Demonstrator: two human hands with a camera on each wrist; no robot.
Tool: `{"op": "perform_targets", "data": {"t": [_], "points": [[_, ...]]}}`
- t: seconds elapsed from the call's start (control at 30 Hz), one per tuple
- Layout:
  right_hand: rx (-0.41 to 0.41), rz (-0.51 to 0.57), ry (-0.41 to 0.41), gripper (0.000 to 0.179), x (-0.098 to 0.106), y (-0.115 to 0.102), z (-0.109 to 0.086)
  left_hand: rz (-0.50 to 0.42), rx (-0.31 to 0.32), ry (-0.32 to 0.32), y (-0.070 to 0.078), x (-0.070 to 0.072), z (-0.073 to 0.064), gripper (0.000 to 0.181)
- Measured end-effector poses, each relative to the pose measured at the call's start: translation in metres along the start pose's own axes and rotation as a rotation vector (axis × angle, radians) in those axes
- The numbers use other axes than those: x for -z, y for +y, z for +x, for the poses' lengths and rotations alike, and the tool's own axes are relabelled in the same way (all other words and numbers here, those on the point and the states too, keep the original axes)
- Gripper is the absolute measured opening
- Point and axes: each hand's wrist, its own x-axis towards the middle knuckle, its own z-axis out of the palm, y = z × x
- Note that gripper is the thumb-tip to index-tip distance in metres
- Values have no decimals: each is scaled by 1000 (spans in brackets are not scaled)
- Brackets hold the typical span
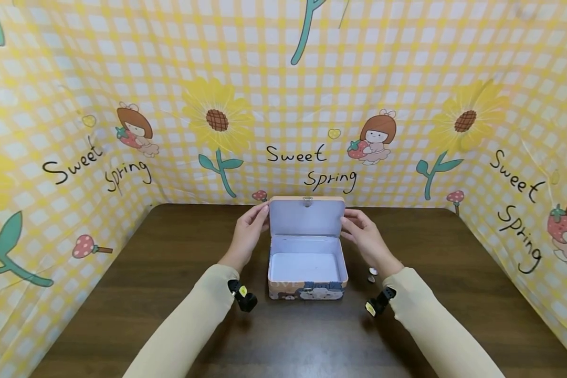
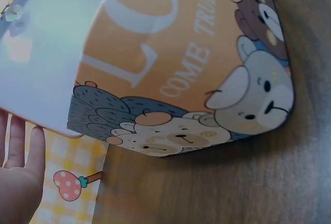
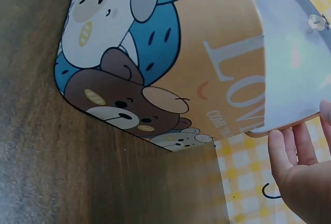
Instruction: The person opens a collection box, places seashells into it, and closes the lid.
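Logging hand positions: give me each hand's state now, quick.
Left hand: touching the lid; whether pinching cannot be told.
Right hand: holding the lid's edge.

Cropped left grip [image 2: 21, 188] and lid [image 2: 39, 61] at left wrist view's edge, cropped right grip [image 3: 305, 182] at right wrist view's edge, pale bits [image 1: 373, 271] on table [image 1: 302, 338] too small to identify

I see a yellow-and-white checked cloth [image 1: 283, 94] walling the back and both sides of a dark wood-grained surface [image 1: 184, 236]. Sunflowers [image 1: 217, 120] and "Sweet Spring" lettering [image 1: 296, 154] decorate it; a soft sheen [image 1: 307, 333] lights the surface's near part.
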Motion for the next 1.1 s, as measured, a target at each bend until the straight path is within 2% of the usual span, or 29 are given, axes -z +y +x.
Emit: {"op": "perform_targets", "data": {"t": [0.2, 0.33, 0.53, 0.77, 1.1], "points": [[-6, -41, 33, 42, -2, 2, 7, -22, 13, 28, -4, -4, 1, 42], [-14, -58, 54, 42, -2, 4, 12, -16, 25, 25, -7, -6, -1, 43], [-18, -81, 79, 39, -4, 4, 21, 29, 42, -46, -12, -5, -2, 50], [-56, -76, 101, 41, -7, 7, 25, 12, 75, -128, -16, -4, -1, 56], [-123, -78, 36, 48, -6, 12, 22, 20, 101, -138, -25, -7, 3, 58]]}}
